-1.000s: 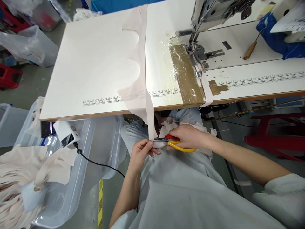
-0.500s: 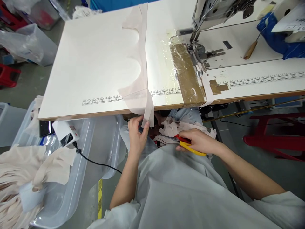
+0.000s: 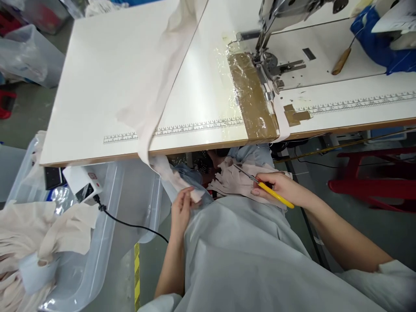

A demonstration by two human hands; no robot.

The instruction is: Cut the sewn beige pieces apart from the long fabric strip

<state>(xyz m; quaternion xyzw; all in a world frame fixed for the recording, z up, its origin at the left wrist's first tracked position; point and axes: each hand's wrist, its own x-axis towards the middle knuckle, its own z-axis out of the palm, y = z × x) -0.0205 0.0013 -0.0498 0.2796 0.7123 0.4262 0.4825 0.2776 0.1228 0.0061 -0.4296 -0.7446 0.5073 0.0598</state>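
Note:
My left hand [image 3: 182, 209] pinches the near end of a long pale pink fabric strip [image 3: 153, 113]. From there the strip runs over the table's front edge and across the white tabletop [image 3: 97, 73] to the far side. Scissors with yellow handles [image 3: 274, 194] are in my right hand [image 3: 282, 186], the blades pointing up and left over my lap. Beneath the blades lies a heap of pale fabric pieces [image 3: 224, 177]. A narrow pale band [image 3: 281, 119] hangs over the edge below the sewing machine [image 3: 268, 47].
A clear plastic bin [image 3: 107, 242] with bundled pale fabric [image 3: 22, 229] stands at the left. A white device [image 3: 81, 182] with a black cable hangs under the table edge. A wooden-handled tool [image 3: 342, 60] lies on the machine bed. A red stool [image 3: 364, 186] is at the right.
My left hand has drawn the strip's end down toward my lap, and the strip has slid left and slanted across the table. The scissors have turned, their blades now pointing farther up.

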